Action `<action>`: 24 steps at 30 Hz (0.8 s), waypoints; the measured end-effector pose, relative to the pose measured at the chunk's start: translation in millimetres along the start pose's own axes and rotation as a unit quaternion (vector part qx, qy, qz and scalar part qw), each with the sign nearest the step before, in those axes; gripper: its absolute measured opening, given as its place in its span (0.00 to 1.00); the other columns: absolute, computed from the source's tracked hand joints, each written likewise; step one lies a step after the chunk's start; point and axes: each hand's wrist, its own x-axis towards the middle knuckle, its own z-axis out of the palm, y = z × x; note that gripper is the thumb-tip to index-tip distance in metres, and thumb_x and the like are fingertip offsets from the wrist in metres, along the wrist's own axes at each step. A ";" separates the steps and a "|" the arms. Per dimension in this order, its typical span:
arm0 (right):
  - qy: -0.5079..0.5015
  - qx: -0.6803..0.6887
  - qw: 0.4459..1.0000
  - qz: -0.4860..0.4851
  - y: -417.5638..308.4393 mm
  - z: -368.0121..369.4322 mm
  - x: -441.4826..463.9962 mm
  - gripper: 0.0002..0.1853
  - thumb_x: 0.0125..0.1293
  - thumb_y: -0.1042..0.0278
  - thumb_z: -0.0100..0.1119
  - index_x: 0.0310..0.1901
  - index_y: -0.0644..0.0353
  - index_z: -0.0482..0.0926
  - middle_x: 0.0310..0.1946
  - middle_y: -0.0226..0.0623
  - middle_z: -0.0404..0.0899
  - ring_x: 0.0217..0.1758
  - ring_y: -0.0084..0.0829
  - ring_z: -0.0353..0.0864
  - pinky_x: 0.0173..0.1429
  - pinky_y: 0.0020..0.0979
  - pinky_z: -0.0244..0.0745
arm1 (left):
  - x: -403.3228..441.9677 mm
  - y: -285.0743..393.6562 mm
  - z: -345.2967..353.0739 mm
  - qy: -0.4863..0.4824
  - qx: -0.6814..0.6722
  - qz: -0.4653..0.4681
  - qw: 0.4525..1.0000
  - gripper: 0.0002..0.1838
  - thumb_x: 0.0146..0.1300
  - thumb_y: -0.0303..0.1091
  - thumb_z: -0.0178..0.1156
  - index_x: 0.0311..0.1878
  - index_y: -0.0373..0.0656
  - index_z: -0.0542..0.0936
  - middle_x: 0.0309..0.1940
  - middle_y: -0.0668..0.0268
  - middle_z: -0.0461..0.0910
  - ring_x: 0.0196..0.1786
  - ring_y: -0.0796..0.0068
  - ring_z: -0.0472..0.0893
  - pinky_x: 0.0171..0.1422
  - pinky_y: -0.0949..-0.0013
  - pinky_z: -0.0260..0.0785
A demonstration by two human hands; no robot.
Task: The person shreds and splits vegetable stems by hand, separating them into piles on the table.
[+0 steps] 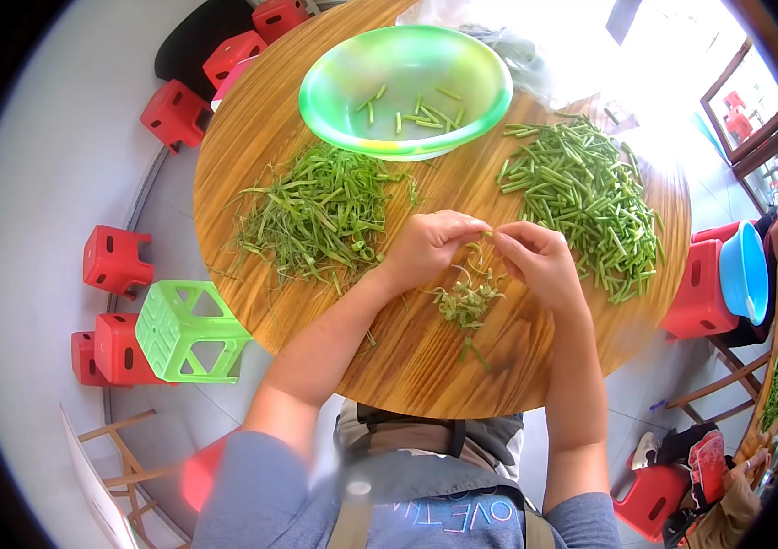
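My left hand point(433, 247) and my right hand point(537, 262) meet over the middle of the table, fingertips pinched together on a small yellowish-green stem piece point(488, 235). Most of it is hidden by the fingers. Just beneath lies a small heap of pale peelings point(465, 304), with thin strands reaching up toward the hands. Left of my left hand spreads a pile of green leaves and thin stalks point(320, 215). To the right of my right hand is a large heap of cut green stems point(590, 201). Beyond the hands stands a green and white basin point(320, 114) with several stem pieces inside.
The round wooden table point(407, 366) reaches up to my waist. Clear plastic bags point(522, 55) lie at its far side. Red stools point(117, 258) and a green stool point(169, 329) stand at left. At right are a blue basin point(743, 273) and another person point(728, 512).
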 end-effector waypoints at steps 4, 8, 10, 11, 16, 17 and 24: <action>-0.006 -0.015 1.000 0.010 0.3 -1.0 0.1 0.10 0.62 0.68 0.59 0.39 0.67 0.80 0.25 0.27 0.77 0.24 0.14 0.69 0.27 0.17 0.65 | -0.4 -3.8 -1.7 -0.005 0.081 0.062 0.995 0.11 0.54 0.20 0.57 0.40 0.38 0.82 0.37 0.58 0.82 0.41 0.65 0.82 0.47 0.68 0.75; -0.012 0.000 1.000 0.018 -0.7 -1.3 -0.4 0.10 0.62 0.68 0.59 0.39 0.67 0.81 0.25 0.26 0.78 0.24 0.14 0.69 0.27 0.17 0.65 | -0.3 -1.6 -3.0 -0.004 0.103 0.084 0.991 0.12 0.53 0.19 0.57 0.40 0.39 0.82 0.38 0.59 0.82 0.42 0.64 0.82 0.47 0.67 0.75; -0.014 -0.004 1.000 0.019 -1.2 -0.9 -0.5 0.10 0.62 0.68 0.59 0.39 0.67 0.81 0.25 0.27 0.78 0.24 0.13 0.69 0.27 0.17 0.65 | -0.6 -0.3 -4.2 -0.011 0.135 0.097 0.986 0.13 0.53 0.16 0.56 0.41 0.38 0.82 0.39 0.59 0.82 0.43 0.65 0.81 0.48 0.68 0.75; -0.015 -0.006 1.000 0.019 -1.2 -0.9 -0.6 0.10 0.62 0.68 0.59 0.39 0.67 0.81 0.25 0.27 0.78 0.24 0.13 0.69 0.27 0.17 0.65 | -0.9 -0.8 -4.1 -0.011 0.140 0.099 0.985 0.13 0.52 0.17 0.56 0.41 0.38 0.82 0.39 0.60 0.82 0.43 0.64 0.81 0.48 0.68 0.74; -0.022 -0.009 1.000 0.015 2.6 -2.2 0.9 0.10 0.62 0.69 0.58 0.38 0.67 0.81 0.24 0.27 0.77 0.24 0.13 0.69 0.27 0.17 0.65 | -1.3 -1.3 -4.5 -0.022 0.166 0.101 0.981 0.14 0.51 0.17 0.56 0.41 0.40 0.82 0.39 0.60 0.82 0.43 0.63 0.81 0.48 0.66 0.74; -0.024 -0.012 1.000 0.016 2.9 -2.5 0.9 0.09 0.62 0.69 0.58 0.38 0.67 0.81 0.23 0.27 0.77 0.24 0.13 0.69 0.28 0.17 0.65 | -1.6 -0.4 -4.2 -0.022 0.170 0.101 0.980 0.14 0.51 0.17 0.56 0.41 0.40 0.82 0.39 0.61 0.82 0.42 0.63 0.81 0.48 0.66 0.74; 0.019 -0.054 0.998 -0.001 2.1 0.1 0.9 0.08 0.59 0.72 0.57 0.35 0.66 0.82 0.21 0.24 0.76 0.23 0.12 0.67 0.27 0.17 0.61 | -2.0 5.1 -0.9 -0.034 0.094 0.029 0.995 0.14 0.53 0.16 0.55 0.42 0.38 0.82 0.41 0.59 0.82 0.43 0.66 0.81 0.49 0.65 0.74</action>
